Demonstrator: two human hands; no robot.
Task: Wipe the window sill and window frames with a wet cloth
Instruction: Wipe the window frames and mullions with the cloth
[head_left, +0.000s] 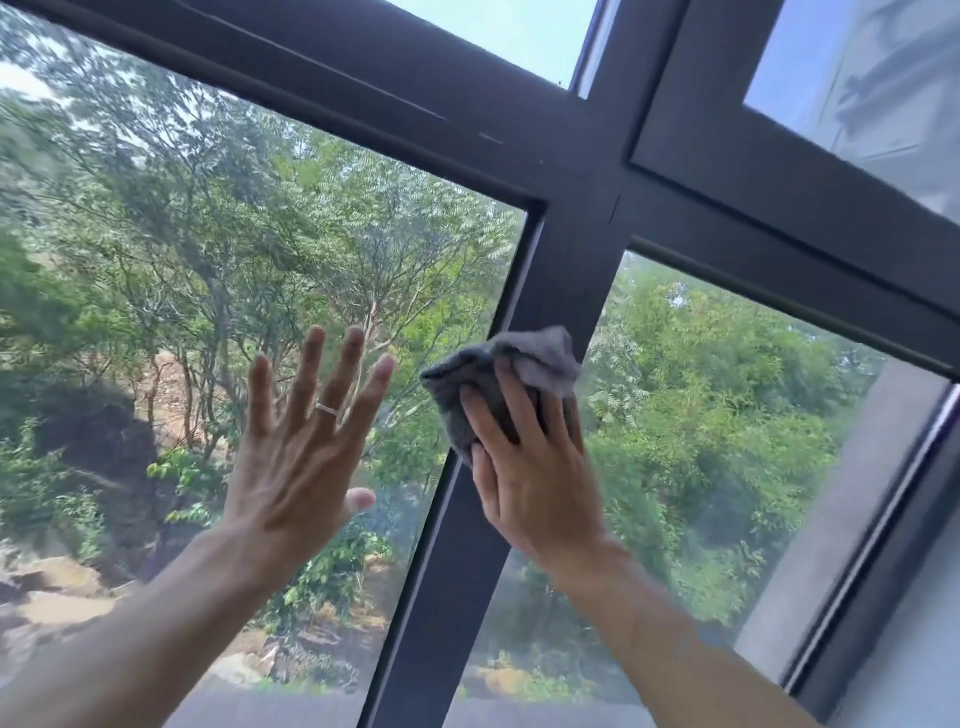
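Note:
A dark grey window frame (571, 171) crosses the view, with a vertical bar (561, 280) running down the middle and a wide horizontal bar above it. My right hand (530, 467) presses a bunched grey cloth (540, 358) flat against the vertical bar, fingers spread over it. To the left, my left hand (306, 447) rests flat on the glass pane (182, 260) with fingers apart and a ring on one finger; it holds nothing. The window sill is out of view.
Green trees and bare earth show through the lower panes. Sky shows through the upper panes (498, 31). At the right edge runs another dark frame bar (883, 566) beside a pale wall (930, 649).

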